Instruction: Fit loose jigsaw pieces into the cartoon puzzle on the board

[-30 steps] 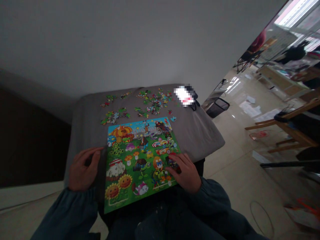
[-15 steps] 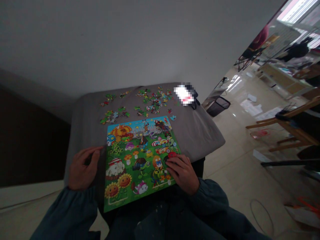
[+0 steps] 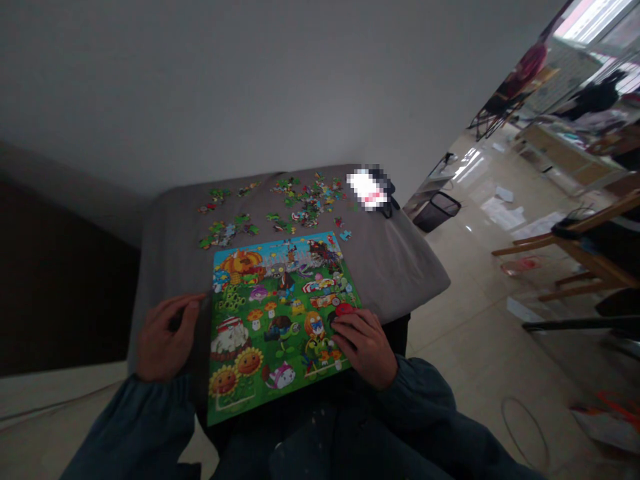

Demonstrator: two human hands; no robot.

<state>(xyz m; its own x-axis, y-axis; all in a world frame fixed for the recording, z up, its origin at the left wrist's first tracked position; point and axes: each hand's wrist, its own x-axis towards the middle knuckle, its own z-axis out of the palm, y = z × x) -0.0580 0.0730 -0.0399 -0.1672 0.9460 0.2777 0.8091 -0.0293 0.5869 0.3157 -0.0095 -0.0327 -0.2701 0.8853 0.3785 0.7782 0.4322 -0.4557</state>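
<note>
A colourful jigsaw puzzle board (image 3: 280,320) with a cartoon garden scene lies tilted across my lap, its lower end against my dark trousers. My left hand (image 3: 167,337) is curled at the board's left edge, its fingertips reaching that edge. My right hand (image 3: 363,345) rests on the board's lower right corner, fingers bent, next to a red spot (image 3: 345,309) on the picture. Whatever lies under those fingers is hidden. Several loose puzzle pieces (image 3: 310,203) are scattered on the grey cloth beyond the board, out of reach of both hands' present spots.
The grey cushioned surface (image 3: 400,267) carries the board and pieces, with a blurred bright object (image 3: 367,190) at its far edge. A wall rises behind it. To the right are a black wastebasket (image 3: 435,212), a wooden chair (image 3: 585,257) and papers on a tiled floor.
My right hand has shifted slightly back from the board's middle, uncovering the red spot. My left hand stays at the edge, and the view has moved only a little.
</note>
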